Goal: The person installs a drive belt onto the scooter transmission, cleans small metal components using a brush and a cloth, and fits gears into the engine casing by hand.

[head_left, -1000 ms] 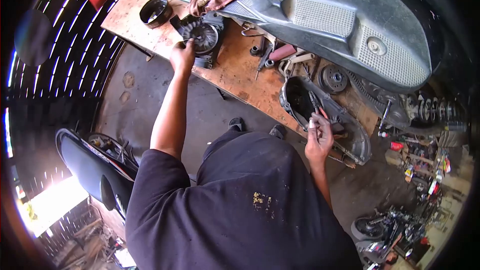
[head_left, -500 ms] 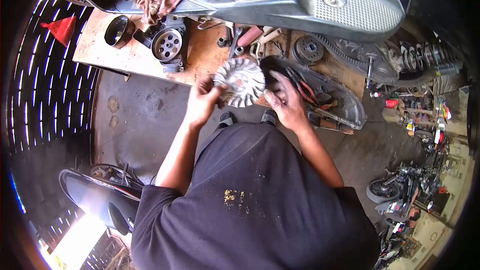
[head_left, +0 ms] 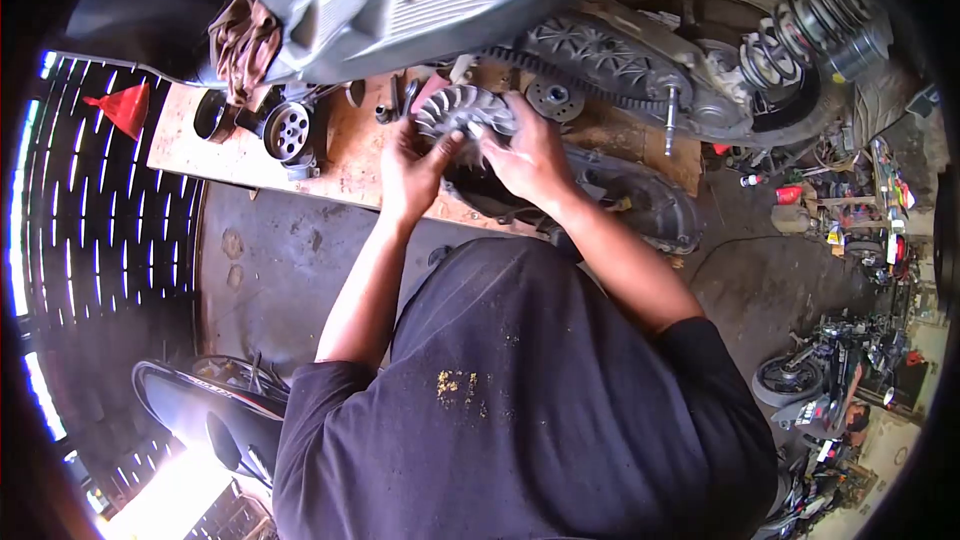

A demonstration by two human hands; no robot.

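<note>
White daylight (head_left: pixel 165 500) glares at lower left, showing in thin streaks through a dark slatted wall (head_left: pixel 110 240). Stained grey floor (head_left: pixel 290 275) extends under a long brown wooden workbench (head_left: pixel 347 168).

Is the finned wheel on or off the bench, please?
Off the bench: the left hand and right hand hold the finned wheel between them.

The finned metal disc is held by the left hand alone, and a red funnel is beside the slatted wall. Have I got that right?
Not quite: in the head view, the right hand holds the finned metal disc too, together with the left hand. The red funnel is indeed beside the slatted wall.
</note>
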